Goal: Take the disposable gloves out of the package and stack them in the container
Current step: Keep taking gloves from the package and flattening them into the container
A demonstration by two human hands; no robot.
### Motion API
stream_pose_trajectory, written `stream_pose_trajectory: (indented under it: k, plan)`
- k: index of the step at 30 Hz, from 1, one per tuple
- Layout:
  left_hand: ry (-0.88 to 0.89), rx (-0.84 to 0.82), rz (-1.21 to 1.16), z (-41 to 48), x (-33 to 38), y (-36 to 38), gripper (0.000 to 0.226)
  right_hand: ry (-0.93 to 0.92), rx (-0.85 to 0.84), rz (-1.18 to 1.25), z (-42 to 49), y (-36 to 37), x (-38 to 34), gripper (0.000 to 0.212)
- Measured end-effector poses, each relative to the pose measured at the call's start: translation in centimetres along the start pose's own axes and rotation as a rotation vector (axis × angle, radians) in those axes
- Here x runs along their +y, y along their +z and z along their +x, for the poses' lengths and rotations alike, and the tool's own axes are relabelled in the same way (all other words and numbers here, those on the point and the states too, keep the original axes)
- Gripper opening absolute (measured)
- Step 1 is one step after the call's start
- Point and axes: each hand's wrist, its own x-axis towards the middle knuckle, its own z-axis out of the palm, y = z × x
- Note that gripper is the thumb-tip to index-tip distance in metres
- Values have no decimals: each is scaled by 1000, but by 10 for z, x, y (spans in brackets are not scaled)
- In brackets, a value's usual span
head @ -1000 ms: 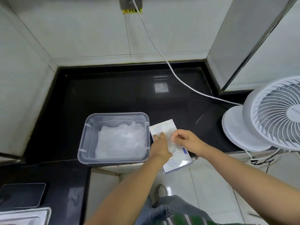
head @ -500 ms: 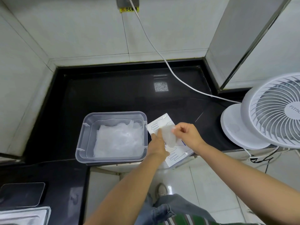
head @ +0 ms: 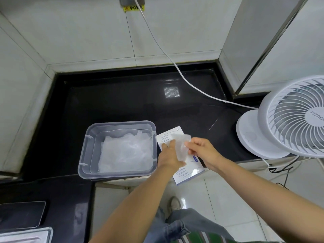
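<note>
Both hands' fingers [head: 188, 145] pinch one thin translucent plastic glove [head: 181, 148]: weightless, limp, clingy; best held by its edges.

Before you lies a tabletop [head: 122, 106] of polished black stone, glossy enough to mirror a ceiling light. The container [head: 87, 149] is smooth, translucent plastic with a faint grey tint; the stacked gloves [head: 125, 153] inside are thin, crinkled, cloudy film. The glove [head: 181, 146] between your hands is the same clear film. The package [head: 191, 171] is glossy white printed card. The fan [head: 287, 120] is matt white plastic. The wall [head: 87, 32] tiles look smooth and satin.
</note>
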Motion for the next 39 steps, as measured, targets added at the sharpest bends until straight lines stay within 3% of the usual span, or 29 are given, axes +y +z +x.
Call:
stream_pose_trajectory:
  k: [2,9,14,18,21,23,26,28,30,33,39]
  plan:
    - [17,14,-10,-1,0,1,82,-16,16,72,1,-2,-10,22]
    - [38,6,5,-1,-2,1,86,-2,-37,-83,13,-5,-23,26]
    - [41,-22,16,0,-1,0,85,-190,82,243,12,-3,-65,26]
    - [37,-28,17,3,3,-8,59,-188,3,187,15,3,-81,27]
    - [53,103,-173,6,12,-25,21,-142,12,255,13,7,-74,31]
    - [78,190,-376,10,15,-41,15,-122,29,347,12,8,-71,35]
    - [21,218,-902,13,14,-72,16,-48,5,425,11,9,-71,28]
    - [-63,150,-1092,14,11,-92,11,-22,-35,402,13,13,-75,27]
    - [-110,-20,-1211,8,6,-106,11,-37,-101,383,16,20,-76,35]
    - [-107,-197,-1235,3,-9,-113,31,-42,-170,427,14,36,-82,42]
    - [-72,174,-1405,-1,-36,-127,4,-55,-270,410,17,53,-88,55]
